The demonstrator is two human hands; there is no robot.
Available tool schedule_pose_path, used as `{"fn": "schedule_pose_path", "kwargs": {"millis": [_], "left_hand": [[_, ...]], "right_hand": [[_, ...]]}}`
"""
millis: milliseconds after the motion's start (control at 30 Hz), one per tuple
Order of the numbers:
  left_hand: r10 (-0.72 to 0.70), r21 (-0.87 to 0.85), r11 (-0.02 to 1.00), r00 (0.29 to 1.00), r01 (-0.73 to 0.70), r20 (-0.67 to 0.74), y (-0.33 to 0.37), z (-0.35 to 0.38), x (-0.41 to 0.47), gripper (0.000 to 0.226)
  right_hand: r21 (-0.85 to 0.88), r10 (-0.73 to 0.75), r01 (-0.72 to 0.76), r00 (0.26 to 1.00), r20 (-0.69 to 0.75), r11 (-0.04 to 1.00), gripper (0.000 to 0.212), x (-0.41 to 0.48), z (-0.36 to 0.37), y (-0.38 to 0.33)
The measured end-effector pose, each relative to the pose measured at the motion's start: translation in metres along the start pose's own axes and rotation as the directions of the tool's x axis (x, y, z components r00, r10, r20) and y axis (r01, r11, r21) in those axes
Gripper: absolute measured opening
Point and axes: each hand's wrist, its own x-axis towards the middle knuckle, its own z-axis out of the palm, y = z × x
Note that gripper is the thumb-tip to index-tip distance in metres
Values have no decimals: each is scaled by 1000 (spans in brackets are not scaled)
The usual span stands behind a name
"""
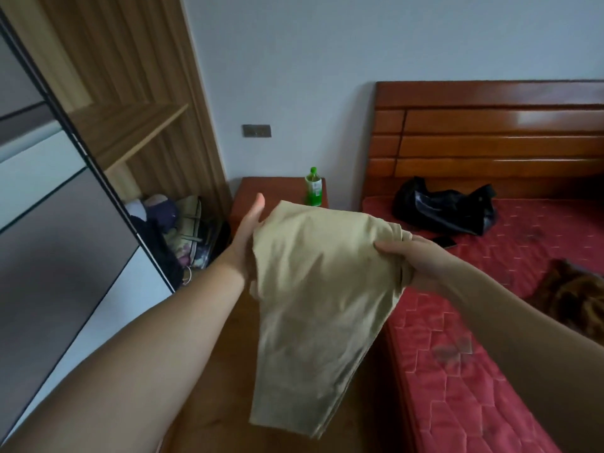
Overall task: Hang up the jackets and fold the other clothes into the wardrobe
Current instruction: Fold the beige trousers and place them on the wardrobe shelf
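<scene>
Now the folded beige garment (322,299) hangs in mid-air between bed (457,371) and wardrobe (130,129), right hand (416,261) pinching its top edge, left hand (246,232) supporting it with fingers hidden behind; next, probably, shelving it level.

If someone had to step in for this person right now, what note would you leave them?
The left hand lies against the left side of the beige garment, thumb straight, fingers hidden behind the cloth.
The right hand grips its right edge.
The garment is folded over and held in the air between the bed and the wardrobe.
Left to do: probably finish folding and shelve it. A black item, perhaps a jacket, lies on the bed. A pile of clothes sits low in the wardrobe.
</scene>
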Motion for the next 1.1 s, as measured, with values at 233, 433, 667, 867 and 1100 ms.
{"fn": "schedule_pose_path", "kwargs": {"millis": [233,433,667,867,1100], "left_hand": [[-53,108,992,989,67,-135,-13,-15,-26,53],[-30,208,970,907,128,-419,-23,12,-21,40],[277,68,960,890,-271,-361,-17,32,-9,92],[345,344,896,928,-282,-139,2,30,-19,108],[445,956,289,890,-43,-94,20,33,-49,66]], "right_hand": [[-49,176,-176,984,-11,983,26,22,10,-14],[-500,-132,-35,946,-295,865,60,39,-8,-19],[-345,-169,200,978,118,917,103,39,-36,2],[-752,-348,363,918,188,550,50,32,-32,-14],[-939,-413,322,843,343,-123,15,22,-5,-48]]}}
